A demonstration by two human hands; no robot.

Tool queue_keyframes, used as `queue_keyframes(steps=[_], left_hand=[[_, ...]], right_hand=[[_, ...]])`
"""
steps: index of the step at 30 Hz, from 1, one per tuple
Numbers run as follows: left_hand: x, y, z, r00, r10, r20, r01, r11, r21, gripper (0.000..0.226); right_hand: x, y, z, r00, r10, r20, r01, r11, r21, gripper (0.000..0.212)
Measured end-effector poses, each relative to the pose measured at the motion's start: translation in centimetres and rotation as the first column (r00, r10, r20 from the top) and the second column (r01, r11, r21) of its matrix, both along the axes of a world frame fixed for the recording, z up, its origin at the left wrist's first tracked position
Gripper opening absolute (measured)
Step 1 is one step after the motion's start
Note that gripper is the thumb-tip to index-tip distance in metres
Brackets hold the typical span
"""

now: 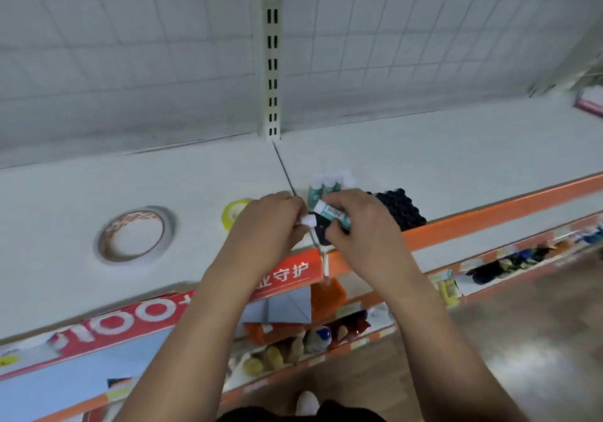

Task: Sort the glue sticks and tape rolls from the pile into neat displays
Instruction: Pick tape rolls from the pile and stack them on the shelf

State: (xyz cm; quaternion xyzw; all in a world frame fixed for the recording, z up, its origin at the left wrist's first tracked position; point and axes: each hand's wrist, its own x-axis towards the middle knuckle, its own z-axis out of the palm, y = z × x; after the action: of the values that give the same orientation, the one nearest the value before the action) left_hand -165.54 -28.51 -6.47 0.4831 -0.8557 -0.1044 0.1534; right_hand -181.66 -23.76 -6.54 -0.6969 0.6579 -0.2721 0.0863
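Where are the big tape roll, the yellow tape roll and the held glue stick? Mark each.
big tape roll [103, 247], head view, lower-left band of the ring.
yellow tape roll [226, 216], head view, left rim.
held glue stick [332, 214], head view, printed label.

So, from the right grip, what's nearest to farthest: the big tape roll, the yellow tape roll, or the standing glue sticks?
From the right grip:
1. Standing glue sticks, just behind it.
2. Yellow tape roll, to its left, beyond the left grip.
3. Big tape roll, farthest left on the shelf.
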Motion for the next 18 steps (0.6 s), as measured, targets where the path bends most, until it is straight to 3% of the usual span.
queue_keyframes(steps=[8,15,18], left_hand=[[-0.9,1.2,-0.1,0.999,0.038,0.020,-0.039,0.999,0.026,0.024],[-1.6,1.3,1.0,0.976,0.084,-0.199,-0.096,0.994,-0.050,0.029],[-2.4,1.4,1.0,0.975,0.045,-0.217,-0.051,0.998,-0.025,0.026]], right_hand=[[-1.6,-0.5,-0.2,0.998,0.070,0.005,-0.070,0.997,0.028,0.034],[-1.6,-0.4,-0.3,0.993,0.111,0.035,-0.112,0.993,0.039,0.035],[-1.7,-0.3,-0.4,0.992,0.116,0.046,-0.117,0.993,0.033,0.033]])
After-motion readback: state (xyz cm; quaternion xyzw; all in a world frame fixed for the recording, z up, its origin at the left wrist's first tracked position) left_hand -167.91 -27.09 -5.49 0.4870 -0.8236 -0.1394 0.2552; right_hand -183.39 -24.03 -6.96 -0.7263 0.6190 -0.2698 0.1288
